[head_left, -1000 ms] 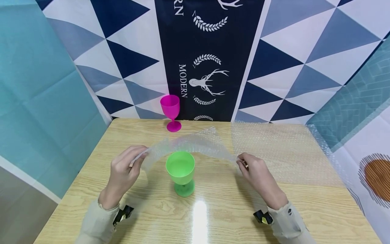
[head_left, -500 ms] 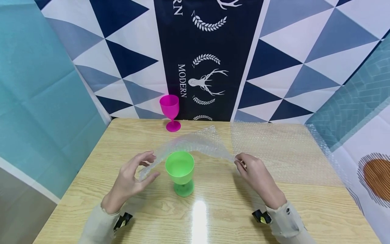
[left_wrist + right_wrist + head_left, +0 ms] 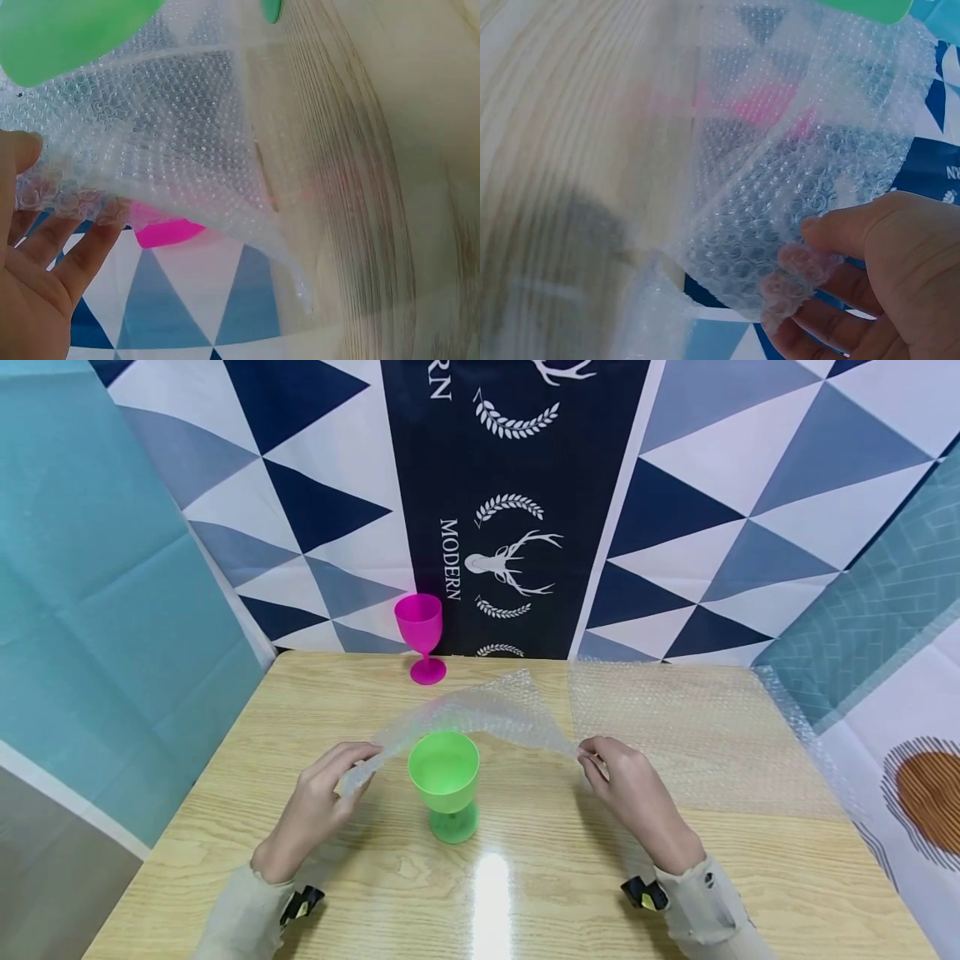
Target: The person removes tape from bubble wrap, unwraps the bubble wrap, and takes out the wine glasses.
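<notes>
A sheet of clear bubble wrap [image 3: 487, 706] arches between the two hands, just behind a green goblet [image 3: 444, 768] that stands upright on the table. My left hand [image 3: 318, 802] grips the sheet's left end. In the left wrist view the thumb [image 3: 28, 150] lies on the near face of the wrap and the fingers [image 3: 90, 259] show behind it. The sheet's right end is pinched by my right hand [image 3: 633, 789]. Seen from the right wrist, its thumb [image 3: 832, 231] is in front and the fingertips show through the bubbles.
A magenta goblet [image 3: 420, 625] stands upright at the table's back edge. More bubble wrap [image 3: 690, 735] lies flat on the back right, reaching past the table's right edge. Patterned cloth [image 3: 517, 510] hangs behind the wooden table [image 3: 390, 902].
My left hand let go of the wrap's left corner, spread its fingers, moved a little right and took hold of the edge again. The right hand stays almost still; both goblets have not moved.
</notes>
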`<state>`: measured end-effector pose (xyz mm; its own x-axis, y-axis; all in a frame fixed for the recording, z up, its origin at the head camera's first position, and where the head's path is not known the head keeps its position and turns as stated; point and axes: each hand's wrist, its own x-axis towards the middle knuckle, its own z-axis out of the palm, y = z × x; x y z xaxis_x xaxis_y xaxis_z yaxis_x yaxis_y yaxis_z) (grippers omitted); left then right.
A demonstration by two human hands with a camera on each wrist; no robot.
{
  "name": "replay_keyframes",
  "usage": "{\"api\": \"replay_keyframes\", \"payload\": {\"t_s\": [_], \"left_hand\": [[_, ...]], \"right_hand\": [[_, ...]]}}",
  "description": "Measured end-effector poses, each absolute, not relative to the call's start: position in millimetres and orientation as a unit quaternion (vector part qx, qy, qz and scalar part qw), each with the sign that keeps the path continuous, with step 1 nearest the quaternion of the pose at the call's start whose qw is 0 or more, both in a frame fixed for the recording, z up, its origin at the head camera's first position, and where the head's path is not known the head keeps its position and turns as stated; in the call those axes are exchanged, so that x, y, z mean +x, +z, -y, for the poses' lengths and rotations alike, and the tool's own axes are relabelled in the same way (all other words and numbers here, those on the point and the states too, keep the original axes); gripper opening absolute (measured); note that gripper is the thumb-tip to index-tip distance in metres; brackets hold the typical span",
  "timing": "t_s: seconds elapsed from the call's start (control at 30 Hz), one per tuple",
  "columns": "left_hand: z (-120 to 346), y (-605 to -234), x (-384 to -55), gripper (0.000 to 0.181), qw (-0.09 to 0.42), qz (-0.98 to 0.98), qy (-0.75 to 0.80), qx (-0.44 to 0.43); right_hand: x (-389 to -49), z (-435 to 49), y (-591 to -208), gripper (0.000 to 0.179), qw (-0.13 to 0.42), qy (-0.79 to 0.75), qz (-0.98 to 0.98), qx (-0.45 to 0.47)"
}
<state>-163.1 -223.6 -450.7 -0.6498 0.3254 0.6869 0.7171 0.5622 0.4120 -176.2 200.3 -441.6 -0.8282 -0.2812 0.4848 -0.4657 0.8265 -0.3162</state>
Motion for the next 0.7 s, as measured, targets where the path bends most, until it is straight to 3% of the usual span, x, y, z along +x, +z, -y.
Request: {"api": "replay_keyframes", "payload": {"t_s": [0.4, 0.7], "left_hand": [[221.4, -450.6, -166.1, 0.05, 0.292, 0.83, -0.364, -0.305], [223.0, -452.7, -168.7, 0.05, 0.293, 0.824, -0.375, -0.308]], "right_hand": [[-181.5, -218.3, -463.6, 0.028, 0.188, 0.266, 0.928, 0.183], [-185.9, -225.4, -476.5, 0.022, 0.137, 0.29, 0.937, 0.138]]}}
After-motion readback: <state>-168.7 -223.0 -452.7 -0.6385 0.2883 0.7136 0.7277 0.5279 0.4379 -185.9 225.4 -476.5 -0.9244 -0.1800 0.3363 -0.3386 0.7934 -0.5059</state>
